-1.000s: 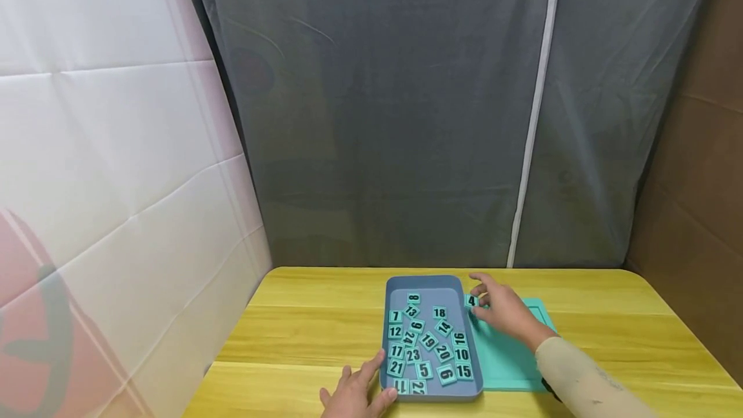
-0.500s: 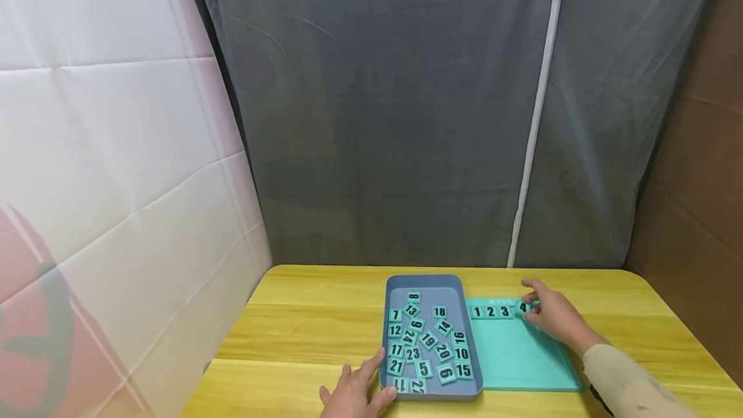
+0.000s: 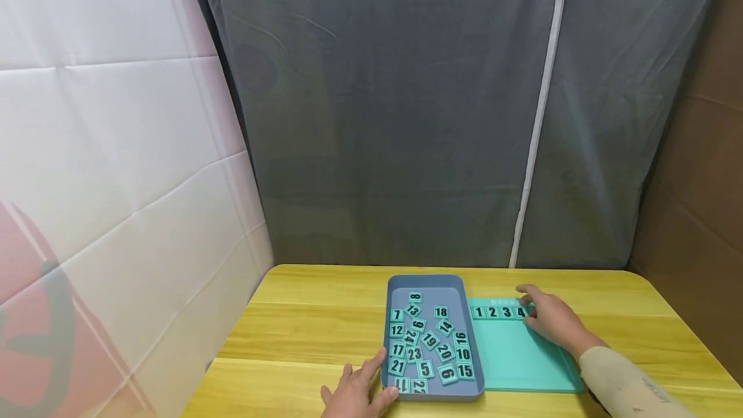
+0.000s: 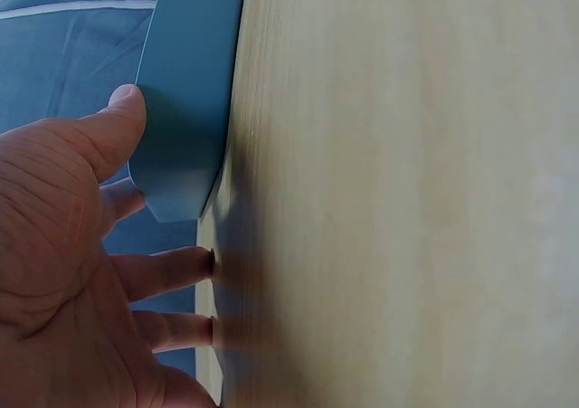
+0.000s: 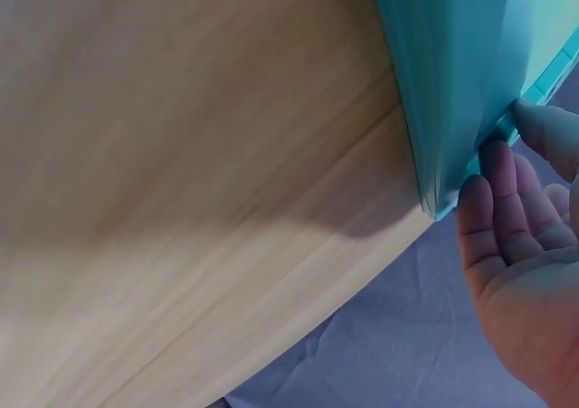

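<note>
My right hand point(image 3: 554, 318) pinches a small teal tile marked 4 point(image 3: 520, 312) at the right end of a row with tiles 1, 2 and 3 point(image 3: 492, 312). The row lies along the far edge of a flat teal board point(image 3: 522, 357). In the right wrist view, the thumb point(image 5: 547, 135) and fingertips meet at the board's edge strip. At the near left corner of a blue-grey tray point(image 3: 429, 284), my left hand point(image 3: 355, 397) rests with fingers spread. Its thumb point(image 4: 122, 123) touches the tray's wall in the left wrist view.
Several loose numbered tiles lie in the tray at mixed angles, among them 5 point(image 3: 425, 368) and 18 point(image 3: 441, 311). Tray and board stand side by side on a yellow wood-grain table point(image 3: 313, 321). A grey curtain point(image 3: 377, 115) hangs behind the table's far edge.
My right hand has carried tile 4 from beside the tray rightward to the row's end. The tile, tilted half a second ago, now lies level with the others. The left hand has stayed put.
</note>
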The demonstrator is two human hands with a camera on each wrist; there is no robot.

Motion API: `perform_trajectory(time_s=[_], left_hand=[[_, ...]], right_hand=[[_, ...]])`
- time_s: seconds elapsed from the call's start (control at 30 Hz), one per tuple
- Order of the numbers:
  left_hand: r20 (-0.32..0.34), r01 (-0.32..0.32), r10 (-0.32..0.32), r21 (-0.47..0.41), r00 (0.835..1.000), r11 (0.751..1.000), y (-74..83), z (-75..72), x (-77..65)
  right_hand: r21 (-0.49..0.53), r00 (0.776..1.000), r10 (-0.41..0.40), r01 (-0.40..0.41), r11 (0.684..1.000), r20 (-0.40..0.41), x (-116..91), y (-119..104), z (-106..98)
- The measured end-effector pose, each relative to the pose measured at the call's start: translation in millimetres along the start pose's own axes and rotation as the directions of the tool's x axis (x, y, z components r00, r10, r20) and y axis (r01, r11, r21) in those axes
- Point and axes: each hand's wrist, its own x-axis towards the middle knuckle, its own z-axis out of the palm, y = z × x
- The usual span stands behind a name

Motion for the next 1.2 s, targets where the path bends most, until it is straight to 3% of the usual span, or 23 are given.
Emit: perform_trajectory(time_s=[0.5,1.2], left_hand=[[-0.007,0.002,-0.002,0.009,1.000,1.000,1.0,-0.1,-0.6],[-0.004,0.006,-0.006,0.004,1.000,1.000,0.9,1.0,-0.4]], right_hand=[[-0.034,0.996,-0.046,0.044,0.998,-0.070,-2.2,-0.7,6.2],[-0.016,0.999,0.005,-0.005,1.000,-0.036,-4.2,-3.7,4.2]])
